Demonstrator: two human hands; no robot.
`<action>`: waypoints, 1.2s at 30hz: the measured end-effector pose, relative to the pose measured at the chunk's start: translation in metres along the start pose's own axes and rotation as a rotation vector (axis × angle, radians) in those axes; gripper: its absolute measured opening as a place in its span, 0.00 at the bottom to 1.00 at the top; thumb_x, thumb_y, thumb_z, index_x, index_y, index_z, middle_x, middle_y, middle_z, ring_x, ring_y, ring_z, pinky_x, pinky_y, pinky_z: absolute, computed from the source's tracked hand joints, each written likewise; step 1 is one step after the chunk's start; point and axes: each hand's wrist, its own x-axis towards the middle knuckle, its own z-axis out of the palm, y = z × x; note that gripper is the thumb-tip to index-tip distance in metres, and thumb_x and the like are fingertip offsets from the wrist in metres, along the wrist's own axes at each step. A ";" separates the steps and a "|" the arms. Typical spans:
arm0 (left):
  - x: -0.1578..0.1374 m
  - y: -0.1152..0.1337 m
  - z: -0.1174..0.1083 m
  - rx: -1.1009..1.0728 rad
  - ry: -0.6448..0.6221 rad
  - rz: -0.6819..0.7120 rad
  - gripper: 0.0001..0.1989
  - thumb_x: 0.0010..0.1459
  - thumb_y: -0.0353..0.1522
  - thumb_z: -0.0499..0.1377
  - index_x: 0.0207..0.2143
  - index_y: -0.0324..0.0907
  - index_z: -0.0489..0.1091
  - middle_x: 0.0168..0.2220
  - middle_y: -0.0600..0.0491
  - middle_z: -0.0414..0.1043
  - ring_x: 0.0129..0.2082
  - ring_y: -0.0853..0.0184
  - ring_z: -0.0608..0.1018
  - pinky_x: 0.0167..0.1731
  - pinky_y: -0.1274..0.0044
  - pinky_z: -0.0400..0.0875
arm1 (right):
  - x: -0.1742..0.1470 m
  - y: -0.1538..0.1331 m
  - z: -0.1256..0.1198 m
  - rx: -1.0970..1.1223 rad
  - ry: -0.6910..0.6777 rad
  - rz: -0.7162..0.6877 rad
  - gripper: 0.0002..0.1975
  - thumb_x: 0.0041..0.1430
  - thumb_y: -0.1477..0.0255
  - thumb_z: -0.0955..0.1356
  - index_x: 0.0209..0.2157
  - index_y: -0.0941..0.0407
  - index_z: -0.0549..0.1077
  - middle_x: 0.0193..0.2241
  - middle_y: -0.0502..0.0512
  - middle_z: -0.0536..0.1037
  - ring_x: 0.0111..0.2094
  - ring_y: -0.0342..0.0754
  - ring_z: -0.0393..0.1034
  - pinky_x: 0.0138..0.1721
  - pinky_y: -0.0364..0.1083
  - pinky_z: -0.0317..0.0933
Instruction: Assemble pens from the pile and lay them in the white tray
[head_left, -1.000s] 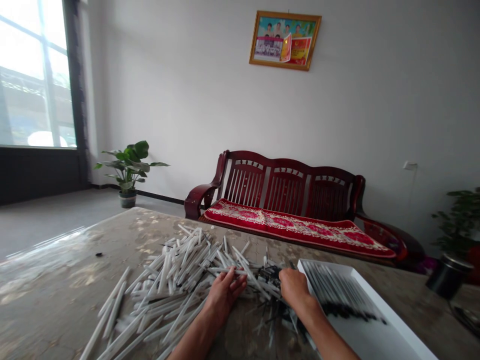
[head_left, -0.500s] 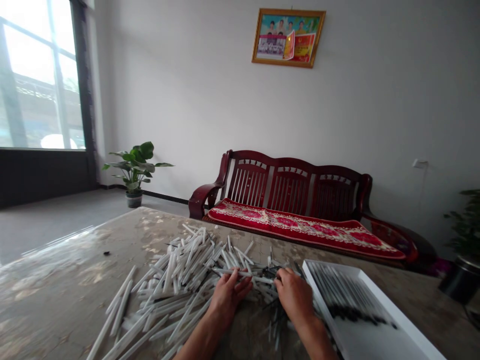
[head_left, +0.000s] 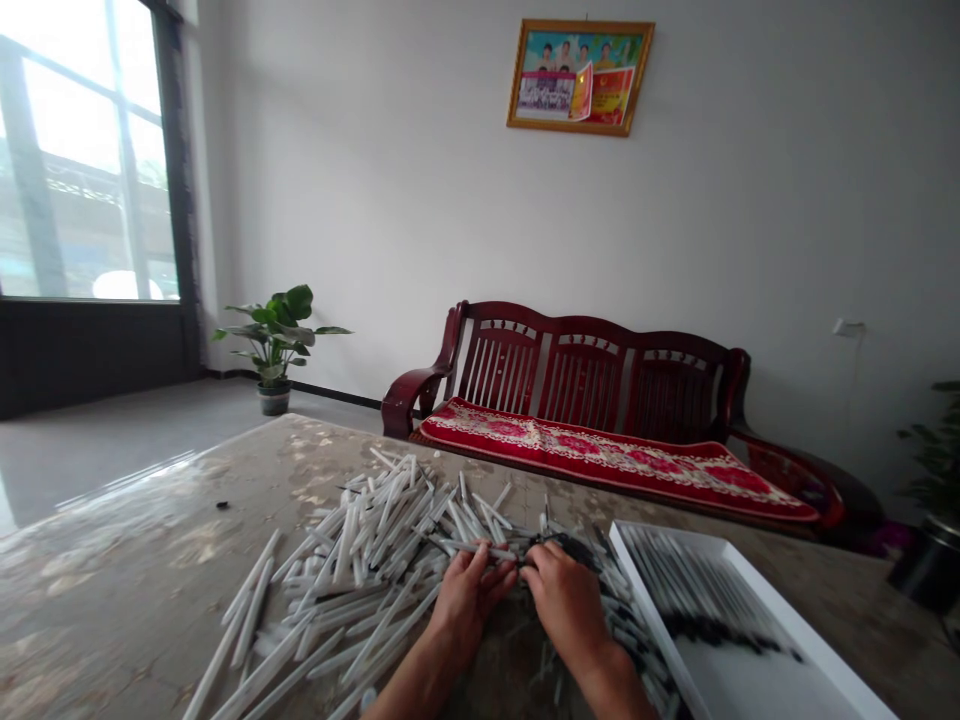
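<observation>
My left hand (head_left: pixel 466 595) is closed on a slim white pen barrel (head_left: pixel 459 546), which lies level between thumb and fingers and points left. Fingers bent and pressed together, my right hand (head_left: pixel 564 598) meets the barrel's right end. Whatever small piece sits in that pinch is hidden. To the left and beyond spreads a loose pile of white pen barrels (head_left: pixel 390 520). More thin pieces with dark ends (head_left: pixel 630 635) lie to the right of my right hand, partly covered by it.
At the right stands a shallow white tray (head_left: pixel 806 640) with a row of black-ended pens (head_left: pixel 690 580). Everything lies on a patterned table (head_left: pixel 135 590). A small dark piece (head_left: pixel 222 505) rests at its left. Beyond are a red wooden bench (head_left: pixel 581 375) and a potted plant (head_left: pixel 274 345).
My right hand has moved left to the barrel in my left hand, closing the gap between the hands. The left hand keeps its hold. The view has shifted slightly.
</observation>
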 end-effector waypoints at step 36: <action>-0.009 -0.006 -0.001 0.156 -0.104 0.153 0.20 0.40 0.40 0.73 0.29 0.40 0.69 0.30 0.51 0.80 0.26 0.68 0.80 0.33 0.75 0.77 | -0.009 0.002 0.030 0.365 0.217 -0.066 0.24 0.71 0.60 0.52 0.30 0.54 0.71 0.29 0.55 0.77 0.31 0.46 0.74 0.32 0.40 0.59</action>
